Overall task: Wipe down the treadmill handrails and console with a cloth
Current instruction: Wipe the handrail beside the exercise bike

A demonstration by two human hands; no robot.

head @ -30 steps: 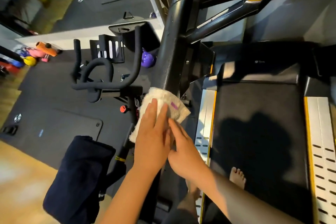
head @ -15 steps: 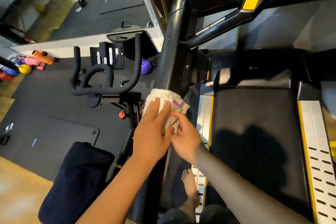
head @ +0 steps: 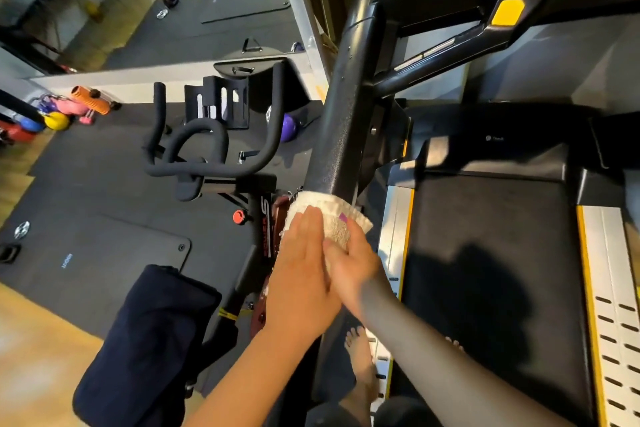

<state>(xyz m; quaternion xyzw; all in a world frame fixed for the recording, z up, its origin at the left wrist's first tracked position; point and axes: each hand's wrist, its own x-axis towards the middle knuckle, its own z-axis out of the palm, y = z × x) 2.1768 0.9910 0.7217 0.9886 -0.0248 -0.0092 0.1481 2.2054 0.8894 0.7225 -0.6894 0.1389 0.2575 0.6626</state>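
Both hands, left hand (head: 304,274) flat-fingered and right hand (head: 349,263) loosely curled, press the cloth (head: 332,218) round the handrail (head: 343,135) beneath the fingers; keep pressure even, wrap fully.

Cream cloth (head: 330,215) with purple tag, black handrail (head: 343,121), yellow-edged treadmill side rails (head: 604,270), navy towel (head: 149,340).

White terry cloth (head: 330,215) is wrapping round the black tubular treadmill handrail (head: 341,135); left hand (head: 301,281) and right hand (head: 349,263) are lying on it. Black exercise bike (head: 211,163) is standing left, black treadmill belt (head: 491,253) lying right.
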